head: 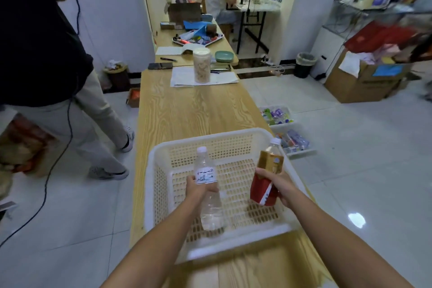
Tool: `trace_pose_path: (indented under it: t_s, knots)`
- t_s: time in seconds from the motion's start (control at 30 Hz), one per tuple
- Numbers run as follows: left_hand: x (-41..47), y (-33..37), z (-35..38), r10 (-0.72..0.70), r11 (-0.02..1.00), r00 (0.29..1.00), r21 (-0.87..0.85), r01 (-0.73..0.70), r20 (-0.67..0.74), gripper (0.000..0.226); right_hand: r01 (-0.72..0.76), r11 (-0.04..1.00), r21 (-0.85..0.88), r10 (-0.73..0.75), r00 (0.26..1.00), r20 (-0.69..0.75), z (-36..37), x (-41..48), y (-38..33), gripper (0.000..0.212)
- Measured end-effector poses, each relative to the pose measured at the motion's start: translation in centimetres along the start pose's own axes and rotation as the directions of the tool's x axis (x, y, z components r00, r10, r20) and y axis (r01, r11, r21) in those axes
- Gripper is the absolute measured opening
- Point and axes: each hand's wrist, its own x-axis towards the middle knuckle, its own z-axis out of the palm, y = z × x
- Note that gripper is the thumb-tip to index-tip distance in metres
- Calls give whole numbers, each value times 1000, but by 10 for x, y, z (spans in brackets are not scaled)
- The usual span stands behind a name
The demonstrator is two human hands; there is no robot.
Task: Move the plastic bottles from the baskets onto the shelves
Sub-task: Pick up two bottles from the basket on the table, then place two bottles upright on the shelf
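A white perforated basket stands on the wooden table in front of me. My left hand grips a clear water bottle with a white cap and a white-blue label, held upright over the basket. My right hand grips a second bottle with a white cap and a brown-and-red label, tilted slightly over the basket's right side. Nothing else shows inside the basket.
Two more white baskets with several bottles sit on the floor right of the table. A person stands at the left with a cable trailing. A jar, papers and a phone lie farther along the table. Cardboard boxes stand at the right.
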Motion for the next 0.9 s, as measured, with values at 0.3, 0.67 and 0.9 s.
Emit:
trace_pose_path:
  t_s: [0.3,0.67,0.9]
  knots:
    - [-72,35,82,228,960,873,48,-274,430,56,198,974,112,-158,943,-293,-60,-104,-23,25]
    - [-244,-62,145,101,922,512,112,-370,853,63,284,947,152,-41,575,-817,-130,-343,99,39]
    - [-449,-215,143,-298,857,103,313,-409,949,62,238,934,266,256,70,-964,-139,-612,232,65]
